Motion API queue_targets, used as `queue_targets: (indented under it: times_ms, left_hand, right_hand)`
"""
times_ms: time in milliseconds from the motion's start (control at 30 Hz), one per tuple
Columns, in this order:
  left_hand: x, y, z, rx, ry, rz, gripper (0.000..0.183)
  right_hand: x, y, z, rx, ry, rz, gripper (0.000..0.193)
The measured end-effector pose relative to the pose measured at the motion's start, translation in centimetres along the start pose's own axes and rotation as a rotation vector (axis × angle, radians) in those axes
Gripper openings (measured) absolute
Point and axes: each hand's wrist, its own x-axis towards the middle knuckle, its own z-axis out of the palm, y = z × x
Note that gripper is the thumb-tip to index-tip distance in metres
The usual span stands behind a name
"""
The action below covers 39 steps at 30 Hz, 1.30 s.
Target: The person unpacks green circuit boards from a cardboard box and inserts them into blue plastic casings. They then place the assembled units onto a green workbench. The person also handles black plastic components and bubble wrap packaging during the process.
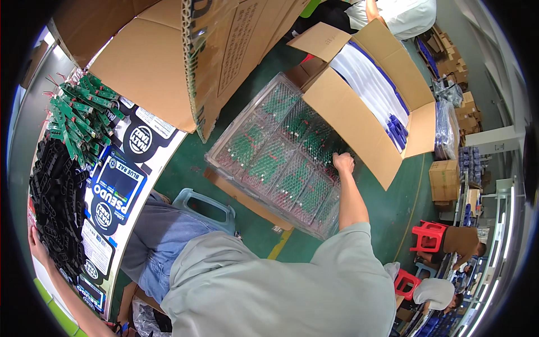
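Observation:
My right hand [343, 163] reaches out to the far right part of a clear plastic tray [216, 151]. Its fingers are curled closed, and what they hold, if anything, is hidden. Inside the tray's compartments are bundles of green circuit boards [264, 163] with red wires, seen through a mesh-like pattern. Over on the left, my left hand [38, 246] rests beside a heap of black plastic parts [56, 196] on the table, its visible fingers stretched out. More green circuit boards [81, 118] with red wires lie piled beyond the black heap.
Printed sheets [115, 182] cover the table. A large open carton [151, 62] stands at its far end. Beyond the tray, another carton [342, 121] holds white sheets with blue edges. A grey-blue stool [216, 205] stands by my legs. Co-workers sit near red stools [429, 236] at the right.

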Motion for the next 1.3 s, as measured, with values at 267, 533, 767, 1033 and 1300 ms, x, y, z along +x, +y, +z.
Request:
queue_targets:
  times_ms: [267,533,767,1033,1300]
  left_hand:
    - [-0.5,1.1,0.6,-0.011,-0.007,-0.029,0.042]
    - [0.0,0.3,-0.2,0.059,-0.009,0.047,0.041]
    - [0.0,-0.6,-0.5,0.033,0.006,0.047,0.041]
    - [-0.6,0.3,-0.2,0.004,0.003,0.045,0.041]
    - [-0.3,0.2,-0.4,0.000,-0.011,0.038,0.041]
  right_hand:
    - [1.3,-0.8,2.1,0.024,-0.009,0.071,0.072]
    - [2.9,-0.4,3.2,0.227,-0.115,0.191,0.074]
    - [4.1,-0.6,3.5,0.217,-0.201,0.241,0.073]
    - [3.0,-0.7,3.5,0.147,-0.131,0.190,0.074]
    - [2.9,2.2,0.2,0.553,-0.337,0.143,0.063]
